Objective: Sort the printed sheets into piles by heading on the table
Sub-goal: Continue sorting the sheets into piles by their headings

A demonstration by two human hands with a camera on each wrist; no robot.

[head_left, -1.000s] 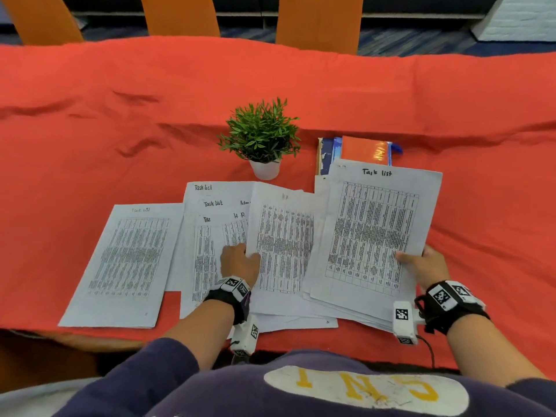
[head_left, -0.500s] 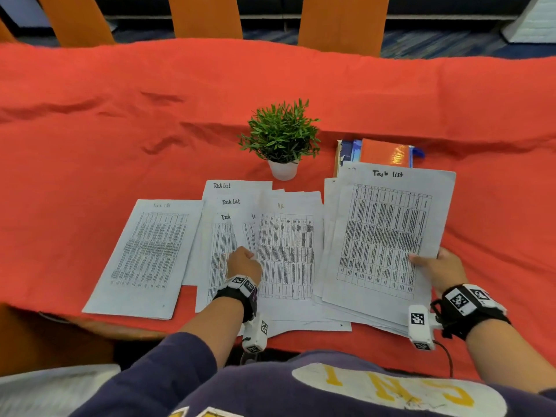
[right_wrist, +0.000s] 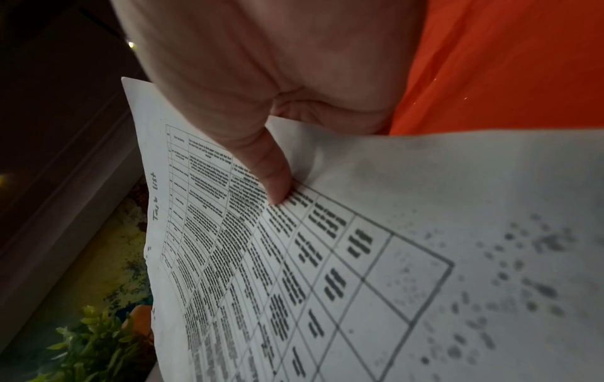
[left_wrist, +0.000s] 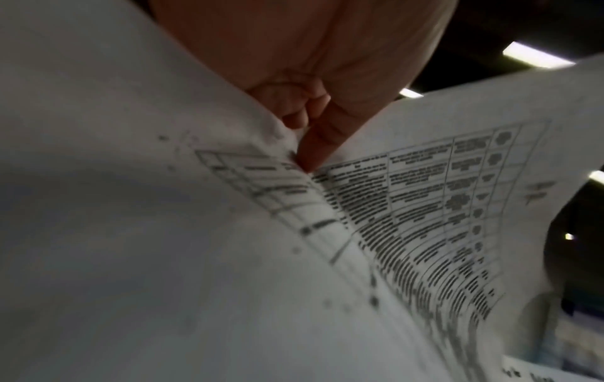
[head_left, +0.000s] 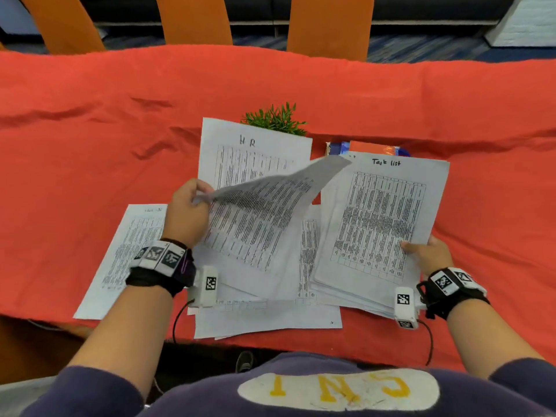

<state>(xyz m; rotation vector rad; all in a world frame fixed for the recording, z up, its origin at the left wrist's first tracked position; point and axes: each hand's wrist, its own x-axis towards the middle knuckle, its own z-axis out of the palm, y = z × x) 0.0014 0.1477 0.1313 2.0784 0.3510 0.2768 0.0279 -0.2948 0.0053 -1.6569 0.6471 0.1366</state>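
Note:
My left hand [head_left: 192, 203] is raised over the middle of the table and pinches two printed sheets at their left edge: an upright one headed "HR" [head_left: 255, 152] and a curled one [head_left: 258, 218] in front of it. In the left wrist view my thumb [left_wrist: 314, 144] presses into the paper [left_wrist: 425, 196]. My right hand [head_left: 421, 251] grips the lower right edge of a thick stack topped by a "Task list" sheet [head_left: 382, 218]; the thumb [right_wrist: 271, 170] lies on that top sheet [right_wrist: 261, 258]. Another sheet [head_left: 132, 236] lies flat at the left, and loose sheets [head_left: 270, 314] lie under my left wrist.
A small green plant [head_left: 275, 118] stands behind the raised sheets, mostly hidden. Books with an orange cover [head_left: 373, 147] lie behind the right stack. The red tablecloth [head_left: 90, 130] is wrinkled. Orange chairs [head_left: 328, 22] line the far side.
My left hand has lifted the HR sheet and another sheet off the middle spread, raising them up and away from me. My right hand still holds the Task list stack in place.

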